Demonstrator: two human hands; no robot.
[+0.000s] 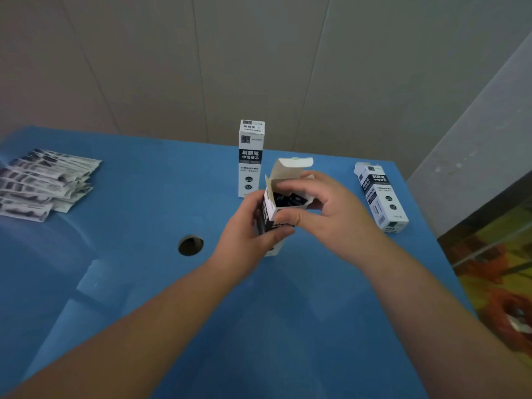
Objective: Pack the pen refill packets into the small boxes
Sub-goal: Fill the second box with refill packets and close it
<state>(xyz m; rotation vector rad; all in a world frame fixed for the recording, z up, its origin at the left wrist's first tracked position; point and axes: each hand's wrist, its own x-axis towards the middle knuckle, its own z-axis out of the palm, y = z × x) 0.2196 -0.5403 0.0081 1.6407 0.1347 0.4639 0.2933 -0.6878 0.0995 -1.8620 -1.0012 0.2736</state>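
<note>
A small white and black box [283, 180] stands upright on the blue table [144, 283], its top flap open, with dark refill packets showing inside. My left hand [247, 234] grips its body from the left. My right hand [325, 208] pinches the box's open top edge, thumb in front and fingers over the opening. Behind it a closed box [251, 158] stands upright. Another box [381, 194] lies at the right. A fanned pile of several refill packets [43, 182] lies at the far left.
A round hole [190, 245] is cut in the table just left of my left hand. A tiled wall rises behind the table. The table's right edge runs beside a patterned floor [495, 269].
</note>
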